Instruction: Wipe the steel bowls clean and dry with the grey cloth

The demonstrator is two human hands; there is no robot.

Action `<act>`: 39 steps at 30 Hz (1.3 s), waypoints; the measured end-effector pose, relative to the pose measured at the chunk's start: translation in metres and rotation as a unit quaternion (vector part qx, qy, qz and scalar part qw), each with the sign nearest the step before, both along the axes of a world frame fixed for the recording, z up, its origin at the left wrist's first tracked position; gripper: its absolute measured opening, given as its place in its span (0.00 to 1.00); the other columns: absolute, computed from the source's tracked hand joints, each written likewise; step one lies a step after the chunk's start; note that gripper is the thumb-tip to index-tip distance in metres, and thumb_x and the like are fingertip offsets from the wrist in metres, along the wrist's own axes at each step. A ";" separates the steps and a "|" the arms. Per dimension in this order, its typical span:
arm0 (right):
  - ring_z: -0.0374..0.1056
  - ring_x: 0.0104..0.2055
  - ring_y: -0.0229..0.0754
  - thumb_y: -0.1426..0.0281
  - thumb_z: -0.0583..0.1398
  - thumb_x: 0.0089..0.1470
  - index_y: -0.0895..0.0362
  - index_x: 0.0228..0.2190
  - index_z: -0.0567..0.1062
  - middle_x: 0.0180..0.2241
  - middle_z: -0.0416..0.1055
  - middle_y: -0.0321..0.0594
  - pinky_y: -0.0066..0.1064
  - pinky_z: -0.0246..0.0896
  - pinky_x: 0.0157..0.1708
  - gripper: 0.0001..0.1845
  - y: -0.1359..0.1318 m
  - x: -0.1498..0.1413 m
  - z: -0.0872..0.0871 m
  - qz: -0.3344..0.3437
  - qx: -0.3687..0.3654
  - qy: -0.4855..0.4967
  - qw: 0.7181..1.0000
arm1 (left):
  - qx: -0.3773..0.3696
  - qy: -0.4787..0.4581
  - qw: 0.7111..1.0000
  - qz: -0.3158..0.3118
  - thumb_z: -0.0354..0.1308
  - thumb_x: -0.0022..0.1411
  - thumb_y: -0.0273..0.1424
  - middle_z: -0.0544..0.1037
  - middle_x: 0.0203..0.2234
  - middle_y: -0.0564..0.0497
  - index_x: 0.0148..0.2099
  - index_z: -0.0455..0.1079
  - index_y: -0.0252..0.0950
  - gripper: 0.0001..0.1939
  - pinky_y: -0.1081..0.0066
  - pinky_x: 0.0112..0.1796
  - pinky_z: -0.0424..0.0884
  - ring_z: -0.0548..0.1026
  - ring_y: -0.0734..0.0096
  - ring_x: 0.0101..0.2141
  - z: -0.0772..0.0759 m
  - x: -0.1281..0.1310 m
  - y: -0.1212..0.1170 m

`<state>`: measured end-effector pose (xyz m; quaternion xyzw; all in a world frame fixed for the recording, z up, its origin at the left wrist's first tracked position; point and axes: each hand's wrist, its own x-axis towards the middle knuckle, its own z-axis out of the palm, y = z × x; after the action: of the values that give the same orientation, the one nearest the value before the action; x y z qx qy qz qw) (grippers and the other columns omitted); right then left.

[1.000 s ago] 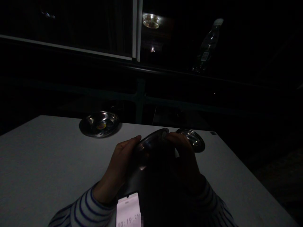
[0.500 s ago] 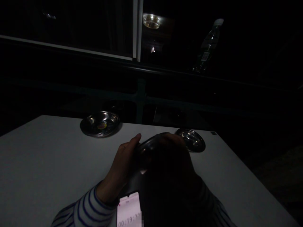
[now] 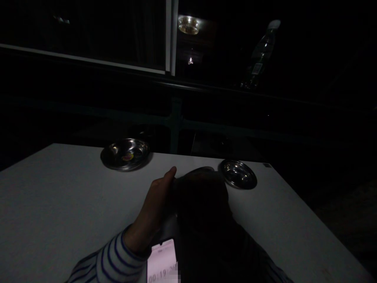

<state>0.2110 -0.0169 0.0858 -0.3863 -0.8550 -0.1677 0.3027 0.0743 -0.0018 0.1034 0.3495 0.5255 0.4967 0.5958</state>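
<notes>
Plate (image 3: pixel 203 169) in pinching left hand (image 3: pixel 151 202), grip of right hand (image 3: pixel 203 200) unclear, table edge (image 3: pixel 179 157) beyond.

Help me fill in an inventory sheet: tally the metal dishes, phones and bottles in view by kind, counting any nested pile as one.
Metal dishes: 3 (left dish, right dish, held dish, mostly hidden in shadow)
Phones: 1 (lit phone)
Bottles: 1 (clear bottle)
Total: 5
</notes>
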 end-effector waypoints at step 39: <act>0.61 0.48 0.44 0.68 0.48 0.59 0.55 0.47 0.65 0.46 0.66 0.43 0.41 0.57 0.47 0.15 0.021 0.044 0.012 -0.010 -0.101 0.173 0.980 | -0.005 -0.138 0.985 -0.103 0.57 0.51 0.45 0.75 0.19 0.50 0.30 0.72 0.32 0.18 0.71 0.26 0.64 0.71 0.70 0.21 0.017 0.001 -0.008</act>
<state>0.2549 0.0042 0.0979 -0.4469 -0.7984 -0.0143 0.4034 0.0752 -0.0098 0.1201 0.3268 0.4021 0.4736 0.7122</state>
